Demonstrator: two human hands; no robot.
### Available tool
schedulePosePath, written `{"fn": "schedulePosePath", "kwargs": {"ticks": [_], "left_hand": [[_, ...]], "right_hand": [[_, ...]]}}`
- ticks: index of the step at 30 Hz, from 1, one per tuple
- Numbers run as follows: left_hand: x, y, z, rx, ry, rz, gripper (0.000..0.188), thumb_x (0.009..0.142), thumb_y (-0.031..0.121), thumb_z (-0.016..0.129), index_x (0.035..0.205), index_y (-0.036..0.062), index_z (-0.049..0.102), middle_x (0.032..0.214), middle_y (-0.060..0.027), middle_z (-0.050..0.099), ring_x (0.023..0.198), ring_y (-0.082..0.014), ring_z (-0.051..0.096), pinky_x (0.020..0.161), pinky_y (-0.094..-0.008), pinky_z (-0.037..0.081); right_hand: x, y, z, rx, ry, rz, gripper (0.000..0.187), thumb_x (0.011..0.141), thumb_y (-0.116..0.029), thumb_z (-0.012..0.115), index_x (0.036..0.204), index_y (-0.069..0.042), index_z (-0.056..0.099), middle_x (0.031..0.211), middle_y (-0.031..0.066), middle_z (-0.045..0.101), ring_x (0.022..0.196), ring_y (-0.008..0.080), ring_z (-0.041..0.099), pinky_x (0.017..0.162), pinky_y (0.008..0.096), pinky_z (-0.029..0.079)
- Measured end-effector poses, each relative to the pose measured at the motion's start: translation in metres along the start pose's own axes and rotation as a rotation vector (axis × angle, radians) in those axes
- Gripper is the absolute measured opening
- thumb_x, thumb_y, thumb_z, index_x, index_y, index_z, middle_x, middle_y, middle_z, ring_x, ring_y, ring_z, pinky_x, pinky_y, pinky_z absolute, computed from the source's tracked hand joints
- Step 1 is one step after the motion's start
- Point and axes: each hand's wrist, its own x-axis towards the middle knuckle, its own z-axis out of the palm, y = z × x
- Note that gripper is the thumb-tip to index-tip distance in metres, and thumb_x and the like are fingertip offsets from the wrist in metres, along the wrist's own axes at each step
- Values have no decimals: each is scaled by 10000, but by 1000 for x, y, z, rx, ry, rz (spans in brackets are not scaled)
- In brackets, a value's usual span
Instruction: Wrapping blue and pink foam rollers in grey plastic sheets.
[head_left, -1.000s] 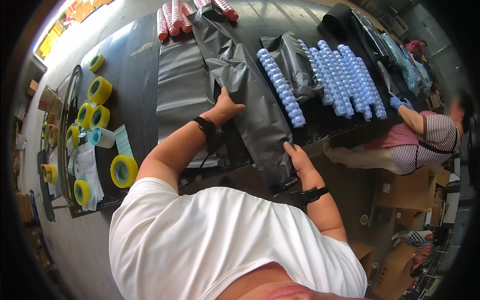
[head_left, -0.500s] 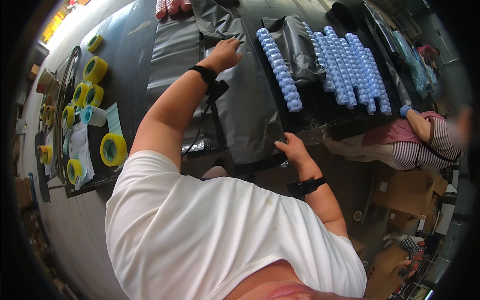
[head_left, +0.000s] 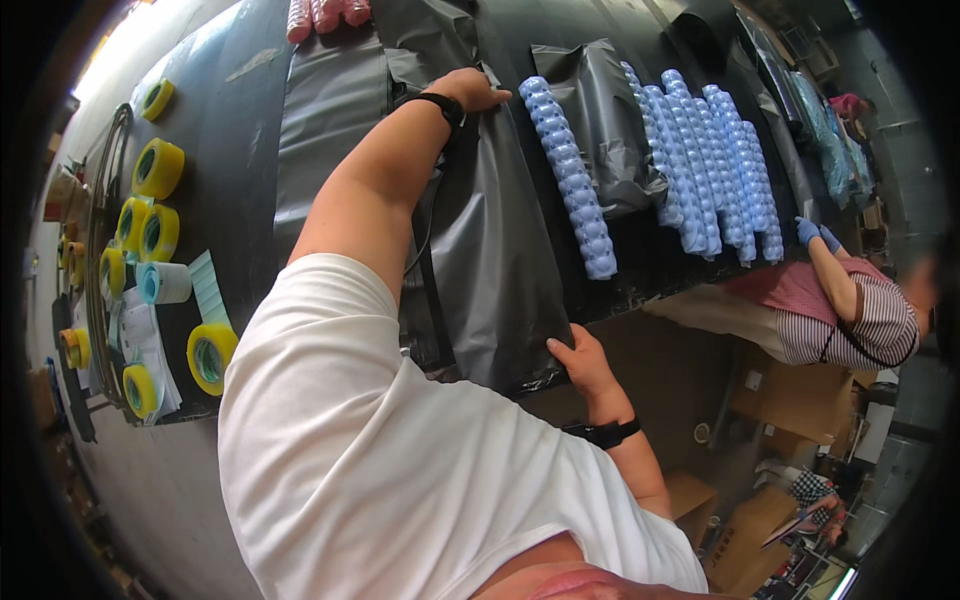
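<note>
Long grey plastic bag point(head_left: 490, 250) flat and creased on black tabletop point(head_left: 245, 115), lying from the far part down to the near edge, near end at that edge. Left hand point(head_left: 472, 90) on the bag's far part, arm stretched; fingers bent over the plastic, whether pinching or only pressing I cannot tell. Right hand point(head_left: 585, 362) at the bag's near right corner, thumb against the plastic; firmness of its grip cannot be told.

Writing: white paper sheets point(head_left: 145, 340) near the tabletop's near left corner carry print too small to read. Brown cardboard carton point(head_left: 750, 540) on the floor, right, has dark printing on one face.

Edges and room: black surface shows as a broad strip between the yellow tape rolls point(head_left: 158, 168) along the left edge and a second flat grey plastic sheet point(head_left: 325, 150); only a narrow strip right of the bag, before a single pale-blue bubbled plastic tube point(head_left: 570, 180). Beyond that, a bulging grey plastic package point(head_left: 608, 140), then a row of pale-blue bubbled tubes point(head_left: 705, 170). Pink bubbled tubes point(head_left: 326, 14) at the far side. Co-worker's blue-gloved hands point(head_left: 808, 232) by the near edge, well to the right.
</note>
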Motion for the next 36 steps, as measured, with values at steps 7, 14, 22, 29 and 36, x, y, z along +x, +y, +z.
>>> {"fn": "schedulePosePath", "kwargs": {"ticks": [7, 14, 22, 29, 36], "left_hand": [[-27, 16, 14, 91, 35, 54, 745, 903, 652, 465, 1333, 54, 576, 1403, -151, 518, 1378, -308, 377, 1120, -521, 256], [-36, 4, 50, -150, 127, 125, 797, 940, 647, 403, 1516, 106, 303, 1578, -150, 274, 1486, -310, 176, 1178, -536, 148], [-32, -10, 33, -221, -28, 144, 797, 937, 654, 375, 1522, 118, 294, 1592, -117, 256, 1489, -304, 169, 1178, -547, 150], [10, -78, -27, -269, 582, -103, 813, 766, 301, 757, 1400, -33, 375, 1446, -224, 429, 1353, -357, 398, 1112, -404, 357], [59, -153, -34, -650, 528, -418, 943, 766, 279, 804, 1449, -67, 253, 1309, -275, 556, 1227, -359, 558, 1017, -375, 464]], "right_hand": [[-9, 8, -16, 60, 134, 44, 345, 906, -40, 641, 1226, 61, 560, 1116, 77, 653, 1002, 142, 609, 912, 285, 482], [-32, 1, -18, -377, 274, -139, 474, 845, -62, 689, 1289, 6, 540, 1147, 111, 648, 976, 188, 635, 883, 303, 498], [41, -175, 48, -1214, -71, -684, 543, 862, -149, 658, 1370, -60, 491, 1442, 155, 462, 1286, 334, 470, 1064, 412, 403], [190, -225, 97, -1290, -78, -896, 510, 910, -168, 593, 1385, -34, 466, 1487, 157, 414, 1377, 330, 379, 1129, 406, 344], [287, -229, 121, -1336, -85, -634, 554, 919, -349, 587, 1378, -51, 499, 1429, 150, 484, 1359, 315, 399, 1131, 413, 325]]}}
